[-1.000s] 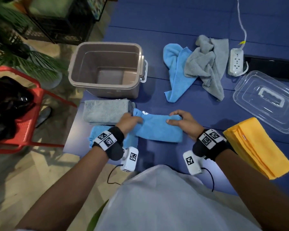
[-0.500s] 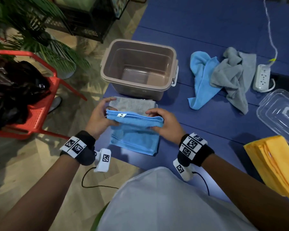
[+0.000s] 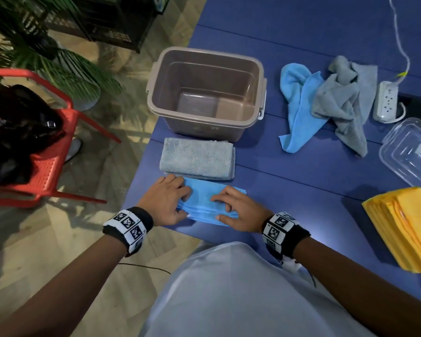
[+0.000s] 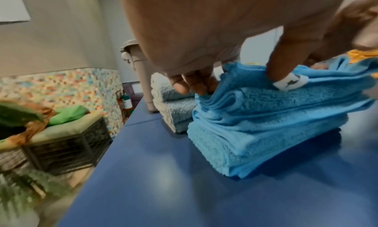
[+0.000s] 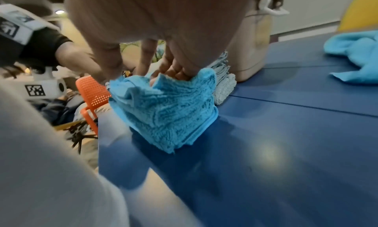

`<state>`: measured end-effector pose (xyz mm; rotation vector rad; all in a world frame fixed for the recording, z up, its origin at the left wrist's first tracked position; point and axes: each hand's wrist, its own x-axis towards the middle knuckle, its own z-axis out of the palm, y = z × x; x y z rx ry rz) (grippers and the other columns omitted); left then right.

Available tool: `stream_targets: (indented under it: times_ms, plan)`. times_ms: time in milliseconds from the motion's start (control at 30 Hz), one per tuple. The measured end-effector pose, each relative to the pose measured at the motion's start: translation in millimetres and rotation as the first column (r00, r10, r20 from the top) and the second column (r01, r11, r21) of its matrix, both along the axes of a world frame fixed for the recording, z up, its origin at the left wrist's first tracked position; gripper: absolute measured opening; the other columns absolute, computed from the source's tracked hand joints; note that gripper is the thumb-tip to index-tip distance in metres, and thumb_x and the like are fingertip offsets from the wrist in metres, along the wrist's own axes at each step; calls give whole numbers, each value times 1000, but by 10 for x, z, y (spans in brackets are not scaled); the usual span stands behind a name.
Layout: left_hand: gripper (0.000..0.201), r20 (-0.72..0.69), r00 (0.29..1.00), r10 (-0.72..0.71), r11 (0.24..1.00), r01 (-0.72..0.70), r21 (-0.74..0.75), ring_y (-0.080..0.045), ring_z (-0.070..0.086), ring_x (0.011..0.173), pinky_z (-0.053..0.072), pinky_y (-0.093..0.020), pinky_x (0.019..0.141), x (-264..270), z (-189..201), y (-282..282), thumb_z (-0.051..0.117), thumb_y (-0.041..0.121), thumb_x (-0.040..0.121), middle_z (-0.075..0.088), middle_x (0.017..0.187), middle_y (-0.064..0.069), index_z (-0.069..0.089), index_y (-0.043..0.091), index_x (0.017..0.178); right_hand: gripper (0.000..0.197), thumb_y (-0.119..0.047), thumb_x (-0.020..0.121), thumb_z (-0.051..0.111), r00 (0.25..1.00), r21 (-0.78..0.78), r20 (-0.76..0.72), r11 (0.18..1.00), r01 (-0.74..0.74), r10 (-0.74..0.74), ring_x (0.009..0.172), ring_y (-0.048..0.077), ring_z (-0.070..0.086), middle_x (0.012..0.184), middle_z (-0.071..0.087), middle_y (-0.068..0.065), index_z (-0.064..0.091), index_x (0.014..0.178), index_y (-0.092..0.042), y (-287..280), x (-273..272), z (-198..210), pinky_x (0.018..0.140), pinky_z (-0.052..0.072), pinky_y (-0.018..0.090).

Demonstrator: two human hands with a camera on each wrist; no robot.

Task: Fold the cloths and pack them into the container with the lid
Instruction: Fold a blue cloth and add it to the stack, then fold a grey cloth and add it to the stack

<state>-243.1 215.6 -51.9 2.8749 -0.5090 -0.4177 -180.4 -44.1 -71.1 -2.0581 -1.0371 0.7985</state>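
A folded blue cloth lies near the front edge of the blue table. My left hand pinches its left end; the thumb presses beside the white label. My right hand grips the right end with curled fingers over the top fold. Just behind lies a folded grey cloth. The brown container stands open and empty beyond it. Its clear lid lies at the right edge. Crumpled blue and grey cloths lie at the back.
A folded yellow cloth lies at the right front. A white power strip with its cable sits at the back right. A red chair and a plant stand on the floor to the left of the table.
Both hands brought the blue cloth's far edge back toward me, off the grey cloth. The blue cloth is now a narrower, thicker bundle.
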Motion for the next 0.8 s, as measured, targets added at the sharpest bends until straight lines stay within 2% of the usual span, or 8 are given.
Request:
stream_targets:
  times_ms: [100,233,400,500,533,633,733,800]
  plan:
    - [33,132,991,7,997,3,-74,-19,40,73,31,-33,66,103,85,-135,53,53,83,46,75,3,49,21,74,42,-25,94,51,1000,-78,7,997,23,-22,85,7,51,111,48,3,51,135,-16,54,26,3,89,46,33]
    - [31,204,978,37,965,18,-262,-21,46,70,38,-33,65,532,298,-554,46,41,93,51,67,3,49,19,71,35,-27,91,46,998,-44,57,999,31,-28,107,21,59,115,61,6,69,114,-15,38,87,139,98,45,34]
    - [34,74,996,58,910,-22,-415,-22,49,68,42,-37,63,1391,571,-1325,48,41,91,52,64,1,47,17,68,21,-13,90,59,949,75,53,949,307,-311,77,5,54,92,63,4,72,106,-10,-447,339,321,79,44,18]
    - [26,-49,996,71,890,-85,-448,-20,54,68,48,-39,64,1925,577,-1849,55,39,88,57,67,4,53,18,73,22,-17,87,57,855,42,25,855,517,-518,79,17,63,91,64,7,73,101,-13,-979,448,281,78,52,30]
    - [22,-70,995,65,885,-90,-458,-21,57,72,50,-39,68,2093,550,-2029,57,37,87,60,72,5,56,18,76,23,-16,86,56,822,24,23,823,568,-569,80,22,64,90,64,9,73,101,-13,-1170,473,267,79,52,32]
    - [14,-131,991,-15,911,-40,-411,-23,58,92,47,-35,84,2540,388,-2599,61,30,88,60,101,-4,63,17,91,25,-16,84,53,746,-4,45,747,665,-664,77,28,62,88,62,11,73,99,-10,-1698,518,281,75,45,15]
    - [25,-160,983,-90,977,56,-203,-30,44,122,40,-39,100,2853,168,-3075,61,31,88,45,132,-10,66,14,106,20,-12,85,56,683,33,70,686,727,-727,75,22,61,87,62,8,72,96,-18,-2094,551,285,72,43,13]
    - [31,-121,981,-153,988,156,19,-36,24,139,31,-46,110,3037,60,-3353,61,33,87,18,156,-11,68,14,111,27,-5,87,59,631,68,67,634,770,-773,75,12,59,88,62,6,69,95,-29,-2310,610,284,72,41,8]
